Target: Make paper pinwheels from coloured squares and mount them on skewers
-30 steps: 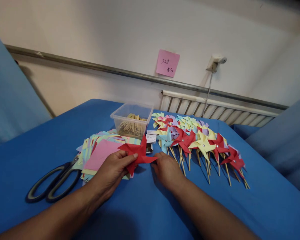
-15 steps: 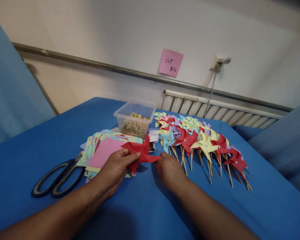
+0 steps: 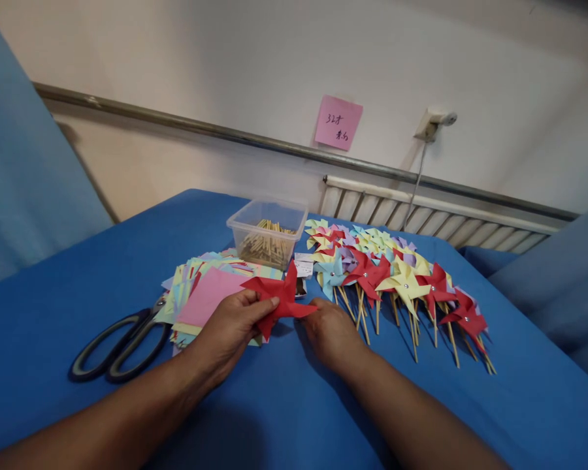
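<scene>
A red paper pinwheel [image 3: 280, 301] with folded blades is pinched in my left hand [image 3: 238, 323], the thumb lying on its front and the fingers behind. My right hand [image 3: 334, 331] is closed at the tip of its right blade; the fingertips are mostly hidden behind that hand. No stick shows on this pinwheel. Just beyond it lies a small open box [image 3: 301, 286] with a white printed flap, its contents unclear. Under and left of my left hand is a loose pile of coloured paper squares [image 3: 210, 294], pink on top.
Large dark-handled scissors [image 3: 122, 349] lie left of the paper. A clear plastic tub [image 3: 267, 238] of short wooden sticks stands behind it. Rows of finished pinwheels [image 3: 404, 284] on sticks cover the right side of the blue-covered table [image 3: 102, 261]. A radiator [image 3: 372, 205] runs along the wall.
The view has shifted slightly, so everything sits a little further right. Both hands stay at the red pinwheel, with hardly any movement between them.
</scene>
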Available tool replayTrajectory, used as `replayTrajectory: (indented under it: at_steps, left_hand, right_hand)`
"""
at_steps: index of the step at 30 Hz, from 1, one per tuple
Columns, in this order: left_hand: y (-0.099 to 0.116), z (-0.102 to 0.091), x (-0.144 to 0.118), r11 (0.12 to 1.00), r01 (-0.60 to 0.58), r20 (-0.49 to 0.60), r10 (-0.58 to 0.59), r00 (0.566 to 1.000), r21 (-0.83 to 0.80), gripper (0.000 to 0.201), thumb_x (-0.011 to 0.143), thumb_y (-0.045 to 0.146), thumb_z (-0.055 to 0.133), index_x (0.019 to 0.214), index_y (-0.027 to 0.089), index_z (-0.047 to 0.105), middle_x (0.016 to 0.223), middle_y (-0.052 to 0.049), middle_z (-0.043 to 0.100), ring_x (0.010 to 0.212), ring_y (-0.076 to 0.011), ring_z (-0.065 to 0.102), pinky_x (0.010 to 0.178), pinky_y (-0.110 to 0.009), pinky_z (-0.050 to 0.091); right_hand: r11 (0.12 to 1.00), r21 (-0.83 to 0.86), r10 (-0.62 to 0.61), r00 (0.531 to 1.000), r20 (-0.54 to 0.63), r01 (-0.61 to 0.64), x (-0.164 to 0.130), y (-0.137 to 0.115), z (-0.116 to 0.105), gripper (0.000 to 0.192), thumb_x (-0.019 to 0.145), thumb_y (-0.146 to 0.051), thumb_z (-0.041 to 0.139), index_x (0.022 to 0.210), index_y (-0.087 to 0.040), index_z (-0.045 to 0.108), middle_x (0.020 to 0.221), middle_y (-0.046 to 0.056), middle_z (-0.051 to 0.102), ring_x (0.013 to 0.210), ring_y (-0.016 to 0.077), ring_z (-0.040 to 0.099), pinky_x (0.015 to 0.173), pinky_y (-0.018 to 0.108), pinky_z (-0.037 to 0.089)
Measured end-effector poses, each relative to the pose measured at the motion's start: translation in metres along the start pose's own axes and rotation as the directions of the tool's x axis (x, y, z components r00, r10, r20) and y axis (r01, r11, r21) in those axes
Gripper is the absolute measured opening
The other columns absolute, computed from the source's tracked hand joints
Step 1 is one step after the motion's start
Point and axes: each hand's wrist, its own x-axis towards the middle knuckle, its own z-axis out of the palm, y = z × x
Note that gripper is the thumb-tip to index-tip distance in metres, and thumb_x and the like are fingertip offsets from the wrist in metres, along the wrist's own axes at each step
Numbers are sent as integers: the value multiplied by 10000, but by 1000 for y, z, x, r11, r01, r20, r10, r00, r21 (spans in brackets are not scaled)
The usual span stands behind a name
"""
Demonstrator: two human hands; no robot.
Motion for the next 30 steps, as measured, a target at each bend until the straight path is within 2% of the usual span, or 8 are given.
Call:
replayTrajectory:
  at_steps: [3,7,12,17,21,26,30]
  left_hand:
    - [0,0,0,1000,-5,9,5,1000,-4,240,742,360,679,689,163,552,521,22,562,436,-115,490,416,-245,354]
    - [1,1,0,1000,-1,1,1,1000,-3,248,735,357,686,674,166,540,520,22,563,436,-114,488,414,-240,350]
    - [-1,0,0,1000,-2,6,2,1000,5,253,733,366,687,679,166,542,523,20,566,444,-115,490,413,-235,348]
    - [0,1,-1,1000,-3,8,3,1000,0,240,739,362,676,686,167,548,502,22,556,425,-116,479,404,-238,345]
    - [1,2,-1,1000,-3,4,3,1000,-7,235,733,353,679,681,169,542,502,28,548,418,-115,479,405,-239,350]
    - [3,2,-2,1000,1,-8,-1,1000,-9,228,728,346,683,682,171,545,501,31,549,424,-121,488,407,-242,353]
    - [4,2,-4,1000,6,-2,-6,1000,-18,226,725,343,686,676,172,545,494,31,548,421,-119,484,407,-238,343]
  right_hand:
    - [997,59,45,999,-23,-44,-2,-4,-2,199,901,-265,471,940,-190,650,896,67,625,826,195,573,707,280,394]
    - [995,48,93,995,-43,-91,0,-11,0,179,874,-292,513,942,-189,642,887,63,624,808,199,584,689,290,408]
    - [999,-39,39,999,25,-38,5,-12,7,240,897,-206,434,1012,-198,645,880,69,638,738,185,593,624,280,400]
    - [996,-73,49,998,38,-46,3,-8,9,235,870,-173,454,966,-197,667,854,77,637,712,197,591,620,293,397]
    - [997,-80,-7,1000,22,9,1,-5,7,254,857,-138,454,987,-204,662,873,80,647,780,214,588,664,303,399]
    - [997,-25,-79,997,1,79,1,4,5,206,877,-176,473,905,-210,674,838,58,642,736,181,566,653,276,393]
    - [984,56,-171,985,-8,171,1,14,2,219,878,-157,477,937,-239,672,865,33,641,750,159,569,671,247,404]
